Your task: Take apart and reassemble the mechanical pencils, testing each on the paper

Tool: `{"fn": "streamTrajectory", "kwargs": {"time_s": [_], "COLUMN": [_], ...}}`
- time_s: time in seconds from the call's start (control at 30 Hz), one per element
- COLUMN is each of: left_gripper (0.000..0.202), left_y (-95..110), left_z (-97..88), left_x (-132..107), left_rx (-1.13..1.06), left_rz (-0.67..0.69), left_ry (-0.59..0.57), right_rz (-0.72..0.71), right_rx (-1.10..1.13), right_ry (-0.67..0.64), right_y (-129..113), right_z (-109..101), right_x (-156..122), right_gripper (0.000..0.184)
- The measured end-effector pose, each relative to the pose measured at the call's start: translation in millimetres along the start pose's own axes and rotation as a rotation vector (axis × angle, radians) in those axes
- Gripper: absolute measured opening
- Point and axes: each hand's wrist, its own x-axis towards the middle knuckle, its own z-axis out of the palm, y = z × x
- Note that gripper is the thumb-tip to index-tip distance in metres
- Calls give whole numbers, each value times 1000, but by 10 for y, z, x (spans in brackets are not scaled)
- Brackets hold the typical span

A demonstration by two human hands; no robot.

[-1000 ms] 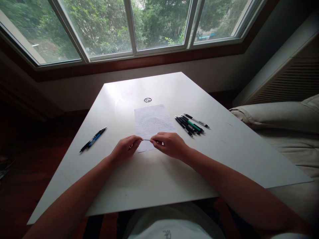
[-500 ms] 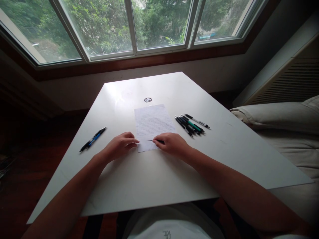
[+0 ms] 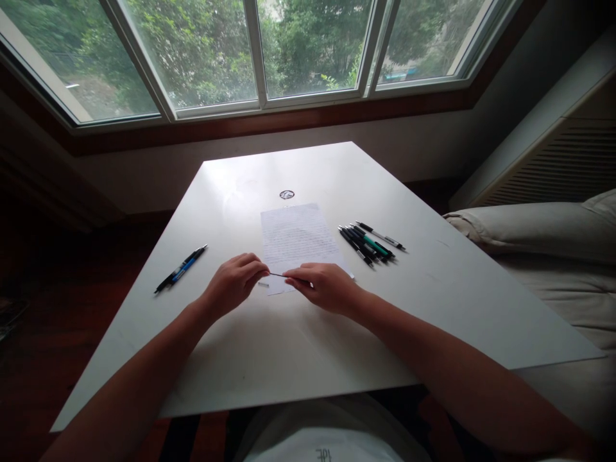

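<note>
My left hand point(image 3: 237, 279) is closed, its fingertips pinching the left end of a thin dark pen refill point(image 3: 278, 275). On the refill's other side, my right hand point(image 3: 328, 285) is closed around the dark pen point(image 3: 297, 281), mostly hidden by the fingers. Both hands are over the near end of a sheet of lined paper point(image 3: 297, 231), which bears rows of writing. A small pale tube-like piece point(image 3: 263, 284) lies under my left fingertips, by the paper's left edge.
Several pens point(image 3: 368, 245), mostly black with one green, lie right of the paper on the white table point(image 3: 269, 359). A black pen and a blue pen point(image 3: 188, 264) lie to the left. An oval emblem point(image 3: 287, 194) is beyond the paper. A beige sofa point(image 3: 524, 221) stands at right.
My left hand has closed and taken the refill's thin end. My right hand has shifted slightly left and nearer. The small pale piece now shows beneath the left fingertips.
</note>
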Motion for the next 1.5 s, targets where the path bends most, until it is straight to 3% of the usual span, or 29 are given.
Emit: {"fn": "streamTrajectory", "kwargs": {"time_s": [0.2,0.33,0.53,0.87,1.03,1.1,1.27,1.4,1.5], "left_gripper": [21,20,17,19,24,28,41,57,54], "left_y": [-196,-37,106,-115,-119,-140,-237,-315,-357], "left_z": [-93,52,142,-22,-4,-14,-109,-227,-281], "left_x": [4,-6,-19,-18,-36,-47,-73,-93,-101], "left_rx": [68,32,1,41,54,62,0,-84,-112], "left_rz": [-123,-54,-12,-73,-99,-139,-328,-397,-418], "left_ry": [100,37,4,19,-107,-169,-348,-503,-563], "right_rz": [289,226,72,357,434,473,586,623,648], "right_rx": [101,184,75,-94,-103,-93,-78,-95,-103], "right_ry": [93,6,-127,-172,-291,-270,-88,-112,-119], "right_y": [245,132,-52,120,138,157,261,358,411], "right_z": [-246,-215,-18,-191,-296,-351,-461,-467,-423], "right_x": [63,60,23,11,6,12,31,31,32], "right_gripper": [35,37,25,35,52,55,39,31,28]}}
